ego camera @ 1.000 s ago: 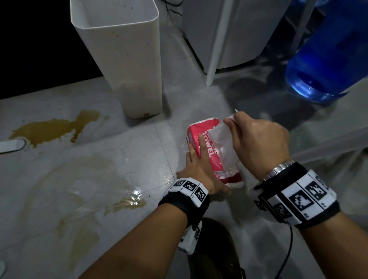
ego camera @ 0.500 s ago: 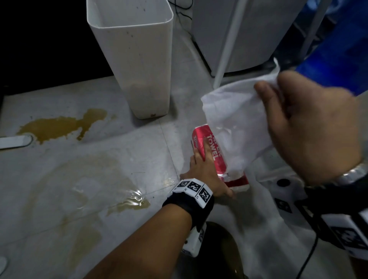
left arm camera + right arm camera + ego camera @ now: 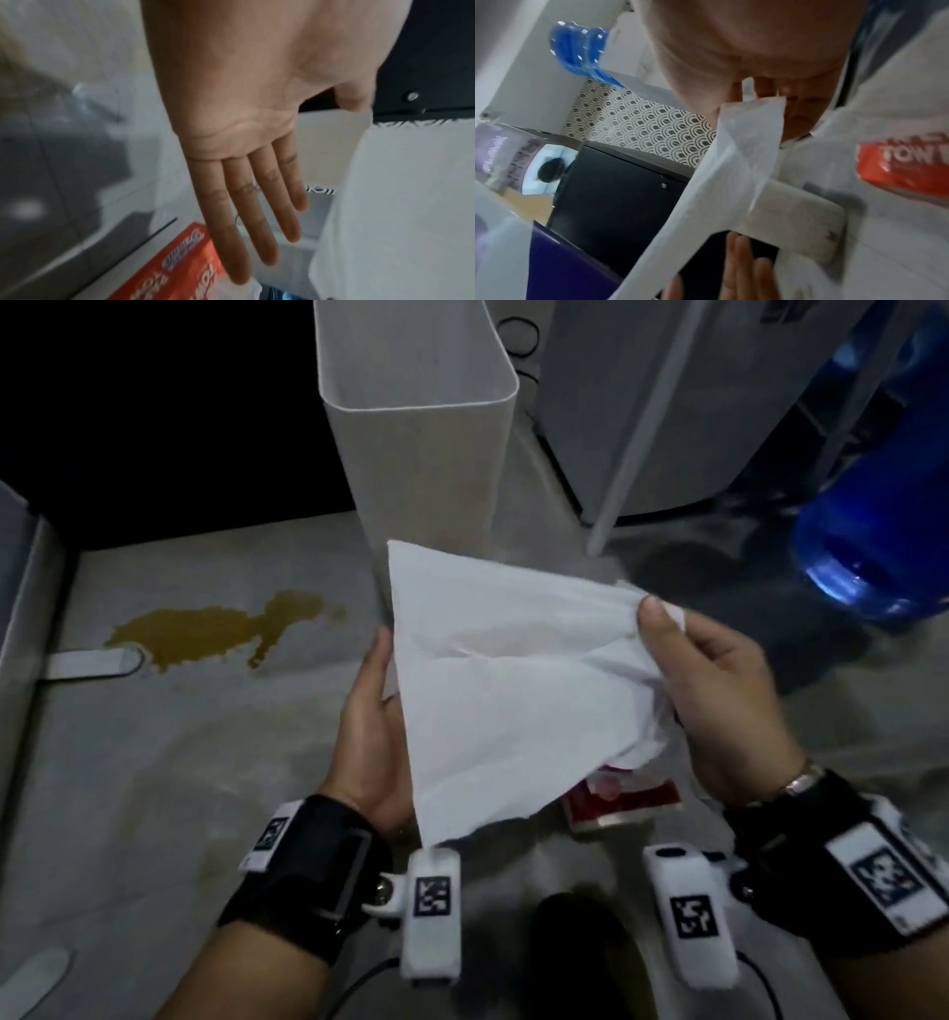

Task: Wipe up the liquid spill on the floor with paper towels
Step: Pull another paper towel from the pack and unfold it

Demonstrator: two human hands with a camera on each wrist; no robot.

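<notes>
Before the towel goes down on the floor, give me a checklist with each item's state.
1. Paper towel free of the red towel pack: ok, it is lifted above the pack.
2. Right hand pinches the towel's edge: ok.
3. Left hand grips the towel: not ok, its fingers are straight beside the sheet.
4. Brown spill in sight, left of the hands: ok.
5. Towel dry and unused: ok, it looks plain white.
6. White bin empty for the used towel: cannot tell.
</notes>
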